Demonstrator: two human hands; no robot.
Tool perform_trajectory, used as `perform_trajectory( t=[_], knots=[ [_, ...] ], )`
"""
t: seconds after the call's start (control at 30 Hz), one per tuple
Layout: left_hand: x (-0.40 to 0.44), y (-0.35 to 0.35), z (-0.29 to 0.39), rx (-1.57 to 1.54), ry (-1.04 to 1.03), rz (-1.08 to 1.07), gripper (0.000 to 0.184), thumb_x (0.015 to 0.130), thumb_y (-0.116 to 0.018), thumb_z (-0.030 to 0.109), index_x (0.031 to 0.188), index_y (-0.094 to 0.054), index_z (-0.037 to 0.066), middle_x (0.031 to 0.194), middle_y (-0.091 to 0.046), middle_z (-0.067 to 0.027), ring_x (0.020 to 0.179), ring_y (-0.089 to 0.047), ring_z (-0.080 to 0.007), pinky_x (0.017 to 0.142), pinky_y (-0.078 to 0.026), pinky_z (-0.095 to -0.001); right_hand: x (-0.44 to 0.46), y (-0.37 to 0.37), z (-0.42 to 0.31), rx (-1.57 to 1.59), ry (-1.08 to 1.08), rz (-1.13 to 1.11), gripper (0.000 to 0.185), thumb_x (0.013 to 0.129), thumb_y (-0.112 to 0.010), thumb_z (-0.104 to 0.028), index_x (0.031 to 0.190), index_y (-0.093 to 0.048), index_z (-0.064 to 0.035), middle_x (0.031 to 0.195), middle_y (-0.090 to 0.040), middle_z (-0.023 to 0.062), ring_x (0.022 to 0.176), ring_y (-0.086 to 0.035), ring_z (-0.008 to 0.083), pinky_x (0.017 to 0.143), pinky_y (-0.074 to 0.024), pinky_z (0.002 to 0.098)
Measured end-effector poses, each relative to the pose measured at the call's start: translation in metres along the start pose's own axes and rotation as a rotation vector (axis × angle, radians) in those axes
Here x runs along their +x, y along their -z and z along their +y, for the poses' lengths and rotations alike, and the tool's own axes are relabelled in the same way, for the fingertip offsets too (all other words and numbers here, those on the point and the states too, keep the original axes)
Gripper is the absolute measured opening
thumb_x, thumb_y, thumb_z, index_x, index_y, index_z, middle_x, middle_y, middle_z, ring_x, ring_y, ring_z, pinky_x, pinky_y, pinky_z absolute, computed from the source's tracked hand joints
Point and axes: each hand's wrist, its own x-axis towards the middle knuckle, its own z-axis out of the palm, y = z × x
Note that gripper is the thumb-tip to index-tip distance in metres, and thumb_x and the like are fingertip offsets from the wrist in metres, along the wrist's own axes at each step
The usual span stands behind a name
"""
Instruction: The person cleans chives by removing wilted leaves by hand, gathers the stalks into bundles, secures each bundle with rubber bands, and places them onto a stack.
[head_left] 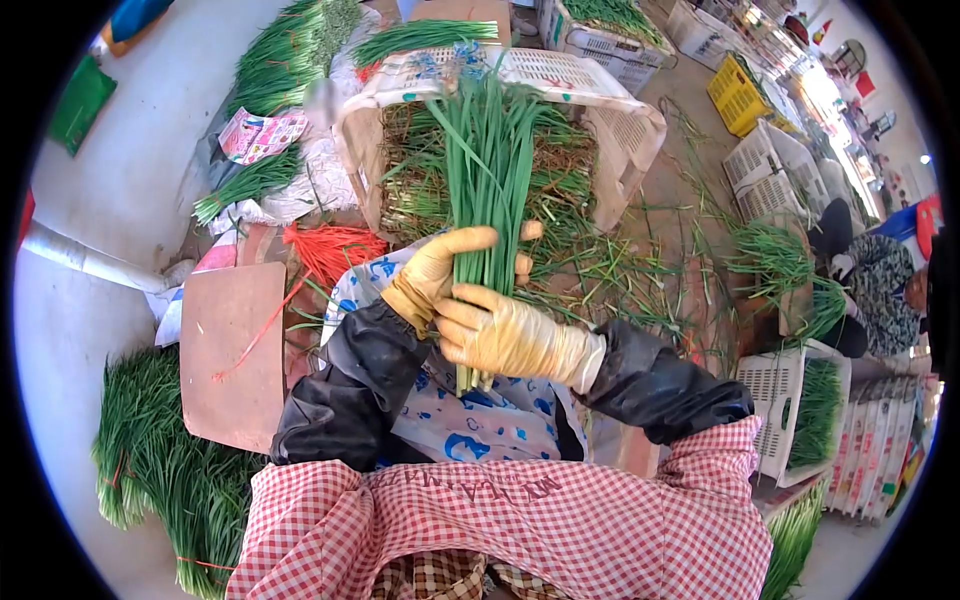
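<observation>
A bunch of long green garlic chives stands in front of me, leaves pointing away and pale cut ends toward my lap. My left hand, in a yellowish rubber glove, wraps round the bunch from behind; its fingertips show at the right edge. Lower down, my right hand, gloved alike, lies across the front of the stems with its fingers closed round them. Behind the bunch, a white plastic crate holds more chives and brownish trimmings.
At my left are a brown board, red plastic ties and tied chive bundles. Loose leaves litter the floor on the right. Farther right are a white crate of chives, a yellow crate and another person.
</observation>
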Motion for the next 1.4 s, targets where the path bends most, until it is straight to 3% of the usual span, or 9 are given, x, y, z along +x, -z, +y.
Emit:
perform_trajectory(
  t=[0.27,0.37,0.57,0.63,0.8,0.93,1.0,1.23,1.4],
  knots=[
    [0.014,0.017,0.034,0.348,-0.617,0.241,0.069,0.085,-0.064,0.008,0.145,-0.031,0.009,0.112,-0.062,-0.0083,0.086,-0.062,-0.0232,0.084,-0.050,-0.0418,-0.071,0.010,-0.031,0.206,-0.189,-0.402,0.022,0.080,-0.059,-0.019,0.100,-0.062,-0.0106,0.122,-0.060,0.0059,0.125,-0.046,0.0184,0.105,-0.0354,0.0400],
    [0.010,0.011,0.042,0.310,-0.646,0.189,0.068,0.084,-0.064,0.006,0.144,-0.033,0.011,0.114,-0.061,-0.0098,0.087,-0.062,-0.0237,0.084,-0.051,-0.0418,-0.080,0.030,-0.018,0.534,-0.807,-0.454,0.028,0.078,-0.068,-0.017,0.103,-0.061,-0.0088,0.118,-0.060,0.0076,0.119,-0.051,0.0212,0.101,-0.0397,0.0372],
    [0.032,-0.018,0.029,0.317,-0.610,0.132,0.071,0.080,-0.064,0.005,0.143,-0.035,0.011,0.113,-0.061,-0.0130,0.090,-0.062,-0.0256,0.087,-0.050,-0.0421,-0.042,-0.018,-0.008,1.113,-1.195,0.855,0.035,0.085,-0.068,-0.018,0.111,-0.055,0.0030,0.099,-0.066,0.0088,0.083,-0.066,0.0241,0.077,-0.0532,0.0343],
    [0.041,-0.032,0.037,0.278,-0.588,0.017,0.070,0.080,-0.065,0.010,0.143,-0.035,0.009,0.118,-0.060,-0.0135,0.094,-0.061,-0.0260,0.089,-0.049,-0.0421,-0.018,0.011,0.003,1.843,-1.223,0.414,0.032,0.088,-0.067,-0.020,0.110,-0.057,0.0019,0.089,-0.065,0.0074,0.074,-0.065,0.0166,0.066,-0.0536,0.0296],
    [0.043,-0.024,0.064,0.259,-0.588,0.014,0.074,0.088,-0.060,0.045,0.141,-0.037,-0.001,0.137,-0.050,-0.0158,0.116,-0.056,-0.0304,0.102,-0.044,-0.0442,0.006,0.015,0.043,1.816,-1.208,0.533,0.025,0.090,-0.066,-0.019,0.107,-0.060,-0.0019,0.080,-0.062,0.0044,0.063,-0.060,0.0124,0.054,-0.0479,0.0252],
    [0.031,0.008,0.044,0.741,-0.388,0.247,0.072,0.091,-0.056,0.047,0.144,-0.035,0.003,0.133,-0.055,-0.0122,0.085,-0.065,-0.0128,0.043,-0.048,-0.0211,0.010,-0.011,0.066,1.736,-1.209,0.652,0.024,0.089,-0.064,-0.012,0.109,-0.059,0.0003,0.080,-0.062,0.0052,0.064,-0.059,0.0137,0.055,-0.0473,0.0259],
    [0.029,0.023,0.035,0.785,-0.365,0.347,0.067,0.091,-0.060,0.040,0.143,-0.037,0.003,0.133,-0.055,-0.0120,0.077,-0.063,-0.0104,0.042,-0.047,-0.0206,0.012,-0.015,0.068,1.526,-1.236,0.640,0.022,0.089,-0.063,-0.010,0.109,-0.059,-0.0010,0.080,-0.062,0.0041,0.063,-0.058,0.0128,0.054,-0.0463,0.0253],
    [0.024,0.018,0.024,0.529,-0.439,0.160,0.057,0.088,-0.063,0.018,0.139,-0.043,0.003,0.137,-0.051,-0.0152,0.122,-0.053,-0.0232,0.103,-0.042,-0.0356,0.013,-0.052,0.035,1.545,-1.276,0.622,0.024,0.088,-0.064,-0.007,0.111,-0.058,-0.0020,0.083,-0.062,0.0025,0.065,-0.058,0.0107,0.057,-0.0467,0.0239],
    [0.009,0.018,0.031,0.434,-0.437,0.255,0.056,0.087,-0.064,0.015,0.138,-0.045,0.004,0.108,-0.066,-0.0134,0.094,-0.066,-0.0218,0.080,-0.055,-0.0344,-0.020,-0.042,0.013,1.559,-1.404,0.339,0.035,0.098,-0.052,-0.036,0.098,-0.062,-0.0024,0.075,-0.064,0.0047,0.064,-0.060,0.0113,0.057,-0.0441,0.0207]
  ],
)
